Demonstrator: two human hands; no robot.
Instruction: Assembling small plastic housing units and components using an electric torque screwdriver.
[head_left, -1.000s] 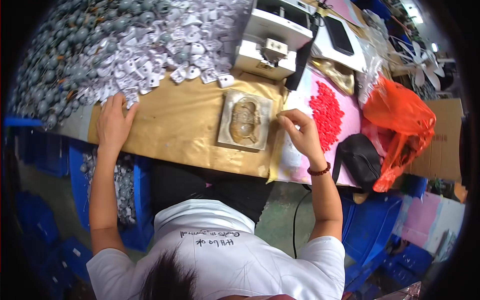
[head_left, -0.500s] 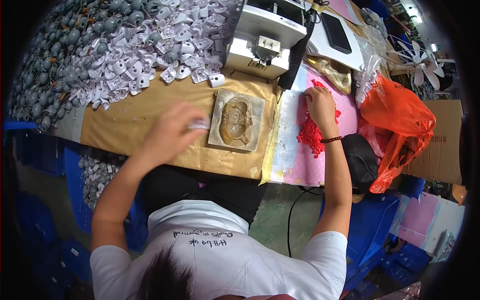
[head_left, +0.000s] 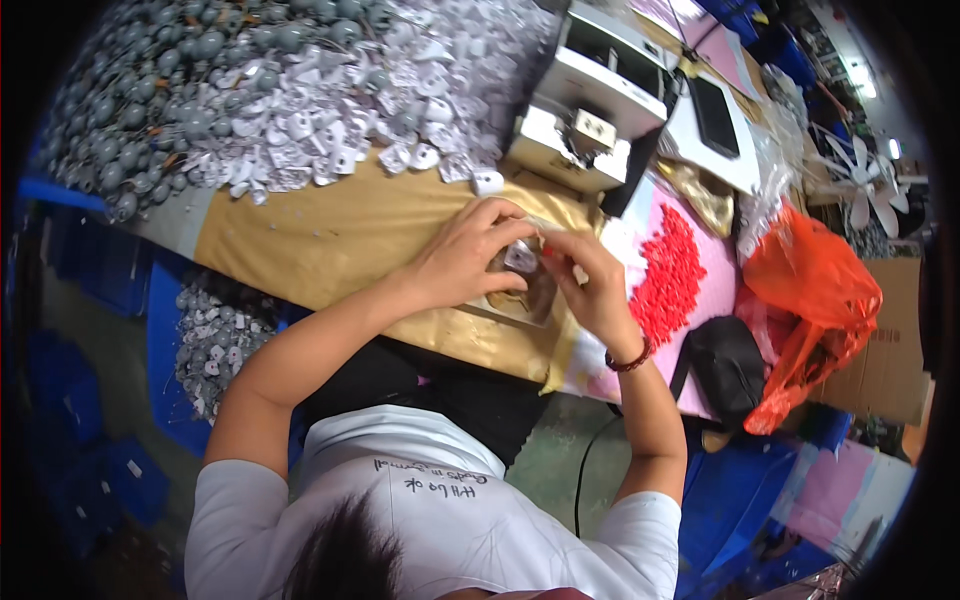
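Observation:
In front of me lies a square metal mould block (head_left: 540, 305) with a hollowed-out middle, partly covered by my hands. A small white plastic part (head_left: 520, 256) sits over its hollow. My left hand (head_left: 465, 255) curves round this part, thumb on the near side and fingers on the far side. My right hand (head_left: 592, 285) comes in from the right, its thumb and fingertips pinched on a small red piece (head_left: 547, 250) right beside the white part. Whether the two pieces touch is too small to tell.
A heap of white plastic parts (head_left: 330, 130) and grey round parts with wires (head_left: 130, 120) fills the far left. A white machine (head_left: 590, 100) stands behind the block. To the right are loose red pieces (head_left: 668, 275), a black pouch (head_left: 728, 372) and an orange plastic bag (head_left: 815, 280).
My left hand has carried the white part right, to the mould block. My right hand has left the red pile and come to the block with a red piece. The view has shifted.

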